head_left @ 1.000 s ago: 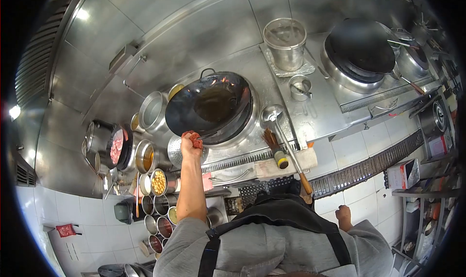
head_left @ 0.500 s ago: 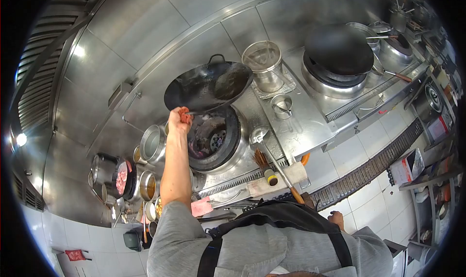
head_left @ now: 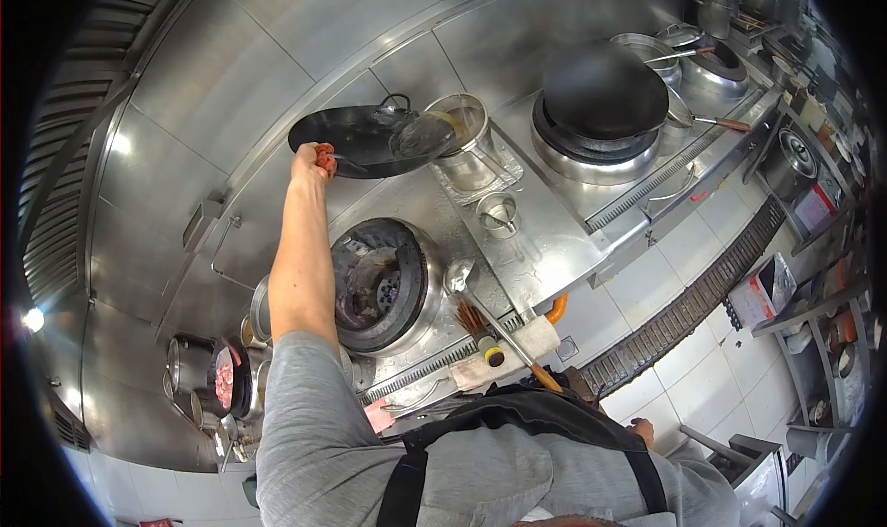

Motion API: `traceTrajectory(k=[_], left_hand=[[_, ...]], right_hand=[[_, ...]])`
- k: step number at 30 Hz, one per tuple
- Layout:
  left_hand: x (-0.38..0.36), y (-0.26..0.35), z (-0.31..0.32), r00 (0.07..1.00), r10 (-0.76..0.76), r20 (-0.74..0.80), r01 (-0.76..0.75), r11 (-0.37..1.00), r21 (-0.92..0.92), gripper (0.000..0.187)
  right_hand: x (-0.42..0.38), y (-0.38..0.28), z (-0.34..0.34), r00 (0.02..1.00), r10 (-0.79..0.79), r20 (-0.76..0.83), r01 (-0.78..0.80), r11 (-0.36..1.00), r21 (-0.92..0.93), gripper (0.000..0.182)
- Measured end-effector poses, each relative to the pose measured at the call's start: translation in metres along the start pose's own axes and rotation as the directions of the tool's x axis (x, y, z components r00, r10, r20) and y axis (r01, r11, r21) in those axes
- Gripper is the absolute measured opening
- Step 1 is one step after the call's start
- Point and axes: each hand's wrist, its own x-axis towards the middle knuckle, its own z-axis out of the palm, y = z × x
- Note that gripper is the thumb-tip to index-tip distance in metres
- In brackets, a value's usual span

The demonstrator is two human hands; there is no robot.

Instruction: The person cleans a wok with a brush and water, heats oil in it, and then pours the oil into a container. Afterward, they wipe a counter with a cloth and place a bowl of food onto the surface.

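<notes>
My left hand (head_left: 312, 160) is closed round a red cloth at the near rim of a black wok (head_left: 351, 139). The wok is lifted and tilted, its right edge over a steel pot with a strainer (head_left: 471, 125), and liquid shows at that edge. Below the wok, the round stove burner (head_left: 381, 285) is uncovered. At the lower right, my right hand (head_left: 640, 429) hangs beside the apron, partly hidden; what its fingers do is too small to make out.
A ladle (head_left: 504, 328) and a bristle brush (head_left: 479, 331) lie at the counter's front edge. A small steel pot (head_left: 497, 213) stands mid-counter. Another black wok (head_left: 605, 93) rests on the right burner. Meat (head_left: 224, 379) sits in a pan at left.
The wok has moved up off the burner, away from me, and its right edge is now over the strainer pot. The camera view has shifted a little.
</notes>
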Motion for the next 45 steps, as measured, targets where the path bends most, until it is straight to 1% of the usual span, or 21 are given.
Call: traceTrajectory(k=[4,12,14,16,18,19,20,22,26,28,29,30,32,34,36,37,38,40,42,44,45], left_hand=[[0.019,0.019,0.022,1.000,0.011,-0.002,-0.011,0.996,0.087,0.020],[0.000,0.038,0.091,0.960,0.238,-0.143,-0.184,0.931,0.315,0.019],[-0.014,0.035,0.104,0.896,0.412,-0.168,-0.301,0.839,0.454,0.019],[-0.015,0.036,0.102,0.897,0.426,-0.114,-0.303,0.783,0.544,0.010],[-0.021,0.034,0.101,0.814,0.573,-0.095,-0.397,0.668,0.630,0.020],[-0.032,0.037,0.098,0.800,0.595,-0.077,-0.384,0.607,0.696,0.031],[-0.032,0.036,0.095,0.799,0.595,-0.088,-0.380,0.612,0.693,0.031],[-0.029,0.034,0.082,0.635,0.768,-0.083,-0.393,0.414,0.821,0.030],[0.009,0.025,0.025,0.615,0.786,-0.072,-0.467,0.436,0.769,0.034],[0.003,0.023,-0.004,0.744,0.651,-0.150,-0.509,0.698,0.503,0.031],[-0.013,0.019,-0.023,0.776,0.607,-0.171,-0.520,0.769,0.371,0.020],[-0.013,0.015,-0.050,0.771,0.607,-0.192,-0.513,0.771,0.377,0.020],[-0.001,0.001,-0.111,0.886,0.402,-0.232,-0.373,0.914,0.158,0.010],[-0.025,-0.029,-0.165,0.919,0.327,-0.219,-0.334,0.942,0.005,0.012],[-0.051,-0.070,-0.214,0.945,0.240,-0.222,-0.253,0.967,-0.031,0.015],[-0.068,-0.091,-0.231,0.946,0.198,-0.256,-0.221,0.973,-0.066,0.015],[-0.085,-0.112,-0.244,0.945,0.154,-0.288,-0.192,0.975,-0.109,0.015],[-0.113,-0.153,-0.267,0.933,0.111,-0.343,-0.192,0.959,-0.210,0.014],[-0.135,-0.186,-0.282,0.915,0.002,-0.403,-0.125,0.952,-0.278,0.014],[-0.141,-0.225,-0.306,0.900,-0.090,-0.426,-0.098,0.912,-0.398,0.015],[-0.140,-0.241,-0.321,0.905,-0.151,-0.398,-0.022,0.917,-0.398,0.015]], right_hand=[[-0.008,0.003,0.003,0.998,0.062,-0.006,-0.062,0.997,0.041,0.033],[-0.030,-0.008,0.002,0.990,0.141,0.017,-0.142,0.987,0.072,0.033],[-0.034,-0.009,0.002,0.988,0.152,0.023,-0.154,0.986,0.071,0.033],[-0.037,-0.006,0.001,0.985,0.170,0.007,-0.170,0.977,0.127,0.032],[-0.035,0.001,0.004,0.986,0.166,0.000,-0.165,0.982,0.095,0.031],[-0.032,0.003,0.004,0.987,0.159,-0.002,-0.159,0.985,0.068,0.031],[-0.029,0.003,0.002,0.988,0.152,-0.006,-0.151,0.987,0.061,0.031],[-0.023,-0.005,-0.009,0.986,0.167,-0.024,-0.166,0.985,0.044,0.032],[0.005,-0.020,-0.024,0.992,0.117,-0.035,-0.116,0.992,0.051,0.033],[0.039,-0.013,-0.019,0.996,0.086,-0.011,-0.084,0.990,0.116,0.033],[0.054,-0.009,-0.015,0.997,0.042,-0.057,-0.035,0.991,0.131,0.031],[0.055,-0.018,-0.023,0.998,0.027,-0.049,-0.021,0.993,0.115,0.031],[0.053,-0.069,-0.056,0.936,-0.266,-0.231,0.277,0.961,0.014,0.027],[0.058,-0.121,-0.078,0.930,-0.314,-0.191,0.334,0.939,0.084,0.024],[0.041,-0.187,-0.097,0.842,-0.492,-0.222,0.533,0.823,0.197,0.023],[0.041,-0.208,-0.091,0.779,-0.594,-0.202,0.626,0.760,0.177,0.023],[0.042,-0.228,-0.083,0.702,-0.689,-0.180,0.712,0.684,0.158,0.022],[0.029,-0.270,-0.068,0.637,-0.769,0.054,0.760,0.638,0.126,0.022],[0.014,-0.302,-0.051,0.571,-0.770,0.285,0.800,0.599,0.015,0.030],[0.004,-0.316,-0.029,0.562,-0.759,0.329,0.813,0.579,-0.052,0.035],[0.001,-0.319,-0.017,0.571,-0.739,0.358,0.810,0.578,-0.098,0.041]])
